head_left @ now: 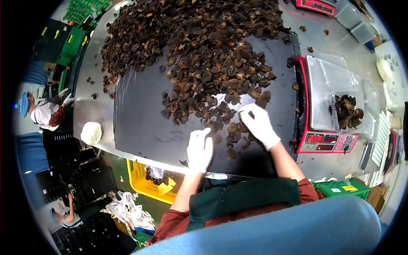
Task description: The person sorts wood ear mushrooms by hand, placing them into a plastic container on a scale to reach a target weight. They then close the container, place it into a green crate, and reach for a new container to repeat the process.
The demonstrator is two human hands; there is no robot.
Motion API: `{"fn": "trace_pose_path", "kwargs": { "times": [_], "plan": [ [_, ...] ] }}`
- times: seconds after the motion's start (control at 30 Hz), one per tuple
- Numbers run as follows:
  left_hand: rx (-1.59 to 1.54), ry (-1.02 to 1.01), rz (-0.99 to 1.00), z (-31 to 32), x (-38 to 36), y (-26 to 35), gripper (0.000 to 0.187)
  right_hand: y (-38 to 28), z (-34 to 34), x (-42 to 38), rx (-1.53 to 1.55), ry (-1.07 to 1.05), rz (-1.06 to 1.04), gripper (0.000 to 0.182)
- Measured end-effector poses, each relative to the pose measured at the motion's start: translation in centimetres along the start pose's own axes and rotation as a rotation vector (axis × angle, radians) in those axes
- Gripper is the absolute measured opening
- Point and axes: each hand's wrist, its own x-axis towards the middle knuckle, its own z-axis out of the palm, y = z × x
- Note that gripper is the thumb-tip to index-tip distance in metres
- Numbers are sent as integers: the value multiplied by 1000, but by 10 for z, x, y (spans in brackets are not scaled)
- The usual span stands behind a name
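A large heap of dark brown, wood-ear-like pieces (212, 55) spreads over a black sheet (140, 114) on the metal table. White gloves cover both hands. At the near edge of the heap is my left hand (200, 149), its fingertips beside loose pieces; whether it pinches one is too blurred to tell. My right hand (258, 126) bends its fingers together over the pieces, and what lies between them is hidden. To the right, a red scale (302, 106) bears a clear plastic tray (333, 112) with several dark pieces (348, 111) in it.
A white netted ball (91, 133) sits at the table's left edge. Below are a yellow crate (138, 180) and a green crate (340, 189). Another red scale (316, 6) and clear containers (363, 32) stand at the upper right. Two people (49, 114) work at the left.
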Motion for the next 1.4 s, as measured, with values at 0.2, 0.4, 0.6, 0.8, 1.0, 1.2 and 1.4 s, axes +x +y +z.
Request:
{"fn": "trace_pose_path", "kwargs": {
  "times": [0.2, 0.4, 0.6, 0.8, 1.0, 1.2, 1.4],
  "plan": [
    [-41, -35, -57, 11, -3, -3, 17, -1, -28, -10, -31, 29, 118, 16],
    [-442, 2, -206, -1, 33, -14, 23, -12, -9, -25, -412, -67, -126, 26],
    [97, -140, 86, 10, 88, 14, 30, -6, -14, -22, -226, -69, -78, 16],
    [79, -175, 162, 28, 100, 4, 21, 11, -19, -23, 309, -36, 79, 11],
    [-634, -171, -410, 0, 89, -10, 17, -16, 8, -21, -396, -118, -171, 33],
    [-954, -13, -745, -29, 62, -12, 10, -17, 9, -15, -325, -159, -124, 16],
    [-264, -97, -254, -13, 42, -32, 19, -18, 14, 16, -301, -53, -248, 16]
  ]
}}
